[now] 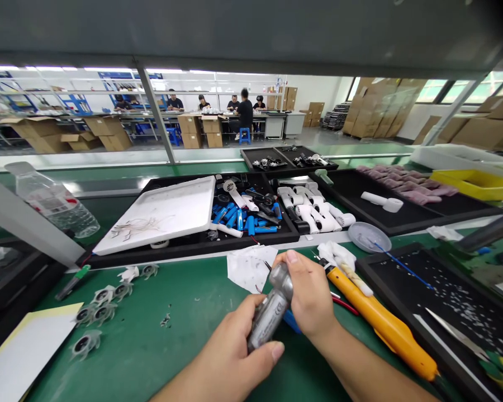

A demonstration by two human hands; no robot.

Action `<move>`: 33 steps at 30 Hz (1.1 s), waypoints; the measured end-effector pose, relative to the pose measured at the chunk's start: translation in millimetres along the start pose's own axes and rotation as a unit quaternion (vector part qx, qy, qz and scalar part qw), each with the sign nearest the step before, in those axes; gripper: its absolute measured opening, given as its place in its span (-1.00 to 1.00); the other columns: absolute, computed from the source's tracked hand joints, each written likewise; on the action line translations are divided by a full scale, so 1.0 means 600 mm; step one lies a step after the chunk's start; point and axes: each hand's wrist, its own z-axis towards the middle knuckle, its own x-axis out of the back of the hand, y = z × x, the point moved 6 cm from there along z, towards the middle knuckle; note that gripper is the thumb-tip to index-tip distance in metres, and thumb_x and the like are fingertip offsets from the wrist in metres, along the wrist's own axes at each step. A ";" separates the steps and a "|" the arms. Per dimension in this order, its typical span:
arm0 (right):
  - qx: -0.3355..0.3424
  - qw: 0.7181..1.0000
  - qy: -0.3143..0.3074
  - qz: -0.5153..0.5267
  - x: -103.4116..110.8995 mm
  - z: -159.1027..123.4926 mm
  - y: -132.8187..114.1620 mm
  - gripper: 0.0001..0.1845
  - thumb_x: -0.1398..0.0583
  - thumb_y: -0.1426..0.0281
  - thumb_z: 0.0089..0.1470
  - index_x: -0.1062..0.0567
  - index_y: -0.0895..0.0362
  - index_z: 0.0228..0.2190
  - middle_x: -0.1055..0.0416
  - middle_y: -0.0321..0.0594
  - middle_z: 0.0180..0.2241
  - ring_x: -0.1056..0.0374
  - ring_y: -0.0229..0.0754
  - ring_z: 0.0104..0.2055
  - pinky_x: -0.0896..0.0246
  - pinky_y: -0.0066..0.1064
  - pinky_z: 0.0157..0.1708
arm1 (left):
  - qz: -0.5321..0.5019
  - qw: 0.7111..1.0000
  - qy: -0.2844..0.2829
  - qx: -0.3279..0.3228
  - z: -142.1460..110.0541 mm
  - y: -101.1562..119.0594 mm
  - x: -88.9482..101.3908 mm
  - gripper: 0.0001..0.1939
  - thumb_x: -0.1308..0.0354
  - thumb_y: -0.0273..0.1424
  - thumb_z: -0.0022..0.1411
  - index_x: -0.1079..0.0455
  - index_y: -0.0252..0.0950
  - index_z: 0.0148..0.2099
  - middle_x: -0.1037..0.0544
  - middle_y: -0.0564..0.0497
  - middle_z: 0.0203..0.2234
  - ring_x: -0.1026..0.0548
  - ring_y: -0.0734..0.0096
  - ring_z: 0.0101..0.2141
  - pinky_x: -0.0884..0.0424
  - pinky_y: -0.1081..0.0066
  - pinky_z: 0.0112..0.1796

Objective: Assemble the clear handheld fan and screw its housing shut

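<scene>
My left hand (230, 363) and my right hand (305, 296) both grip a grey metallic cylindrical part (270, 315) above the green work mat (184, 346). Thin dark and red wires come out near its upper end. Beside my right hand lies a yellow soldering iron (377, 318), its tip hidden near a white cloth (337, 254). A red wire (344, 305) runs close to the iron. A blue object (292, 321) shows under my right wrist, mostly hidden. A white sheet of paper (249, 268) lies just beyond my hands.
Several small grey fan-like parts (96, 307) lie on the mat at left. Black trays ahead hold blue cylinders (238, 218) and white housings (314, 215). Tweezers (452, 334) rest in a black tray (402, 279) at right. Co-workers sit at benches far behind.
</scene>
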 end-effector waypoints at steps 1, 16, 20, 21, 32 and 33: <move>-0.004 1.000 0.003 0.001 0.002 0.003 0.002 -0.44 -0.02 -0.02 0.31 -0.42 0.15 -0.50 -0.25 -0.29 -0.57 -0.12 -0.25 -0.51 -0.04 -0.40 -0.49 | -0.007 1.000 0.005 -0.005 0.001 -0.003 0.001 -0.60 -0.16 -0.18 0.19 -0.34 -0.23 0.04 -0.43 0.06 -0.37 -0.32 0.31 -0.39 -0.23 0.39 -0.35; -0.035 0.965 -0.198 0.170 -0.030 -0.017 -0.006 -0.45 -0.36 0.01 0.04 -0.41 0.03 -0.05 -0.40 -0.25 -0.23 -0.29 -0.30 -0.44 -0.16 -0.50 -0.54 | -0.063 0.933 0.320 -0.154 -0.037 0.016 0.106 -0.67 -0.36 -0.33 0.21 -0.45 -0.04 0.02 -0.48 0.02 -0.22 -0.44 0.35 -0.40 -0.39 0.39 -0.37; 0.058 0.972 -0.218 0.068 -0.034 -0.037 -0.028 -0.49 -0.45 0.24 -0.05 -0.45 -0.04 -0.07 -0.43 -0.26 -0.18 -0.36 -0.20 -0.29 -0.29 -0.42 -0.34 | -0.149 0.900 0.343 -0.225 -0.051 0.023 0.113 -0.67 -0.41 -0.39 0.17 -0.47 -0.01 -0.03 -0.51 0.01 -0.15 -0.50 0.29 -0.29 -0.48 0.37 -0.31; 0.083 0.976 -0.198 0.026 -0.033 -0.040 -0.032 -0.55 -0.44 0.33 -0.07 -0.46 -0.03 -0.12 -0.44 -0.28 -0.22 -0.36 -0.20 -0.30 -0.29 -0.42 -0.32 | -0.147 0.901 0.330 -0.239 -0.049 0.023 0.115 -0.65 -0.42 -0.41 0.16 -0.47 -0.02 -0.03 -0.53 0.01 -0.17 -0.52 0.26 -0.25 -0.49 0.36 -0.27; -0.100 0.978 -0.089 0.159 -0.016 -0.014 -0.002 -0.63 -0.29 0.09 0.07 -0.32 0.08 -0.39 -0.31 -0.41 -0.59 -0.06 -0.40 -0.69 0.07 -0.55 -0.70 | -0.307 0.898 0.246 -0.196 0.006 -0.017 0.143 -0.55 -0.34 -0.34 0.24 -0.32 -0.15 0.13 -0.40 -0.05 -0.07 -0.47 0.45 -0.36 -0.48 0.45 -0.41; -0.107 0.974 -0.100 0.170 -0.015 -0.011 -0.005 -0.60 -0.27 0.06 0.09 -0.29 0.09 -0.42 -0.30 -0.41 -0.60 -0.03 -0.42 -0.70 0.10 -0.55 -0.71 | -0.313 0.899 0.239 -0.192 0.008 -0.019 0.141 -0.57 -0.33 -0.33 0.25 -0.32 -0.16 0.13 -0.39 -0.05 -0.08 -0.47 0.45 -0.36 -0.48 0.45 -0.42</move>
